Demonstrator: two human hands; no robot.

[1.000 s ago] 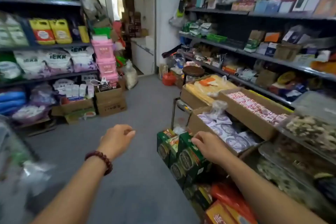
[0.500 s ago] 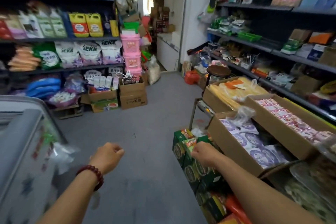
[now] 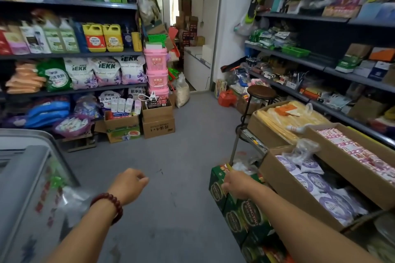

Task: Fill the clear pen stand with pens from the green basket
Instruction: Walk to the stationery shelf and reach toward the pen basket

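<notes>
— What are you seeing around the hands?

— I'm looking down a shop aisle. My left hand (image 3: 128, 183) is hanging over the grey floor (image 3: 188, 156) with its fingers curled in and nothing showing in them. A bead bracelet (image 3: 109, 205) is sitting on that wrist. My right hand (image 3: 237, 186) is hovering at the top edge of a stack of green cartons (image 3: 235, 213), fingers bending away from me.

— Is it gripping a carton?

— I can't tell. The back of the hand is covering the fingers.

— Where's the task gear?

— A green basket (image 3: 296, 51) is sitting on the right-hand shelving, well apart from both hands. One shelf below it, thin upright sticks (image 3: 296, 78) are standing in some holder. It's too blurred for me to call it the clear pen stand.

— What's lying in between?

— Open boxes are crowding the right side. A box of purple packets (image 3: 277, 179) is sitting just beside my right forearm, with a box of pink packets (image 3: 352, 175) behind it. A round stool (image 3: 261, 92) is standing further up the aisle, near the shelving. A glass-topped chest (image 3: 21, 177) is filling the lower left, and the frame edge is cutting it off.
</notes>
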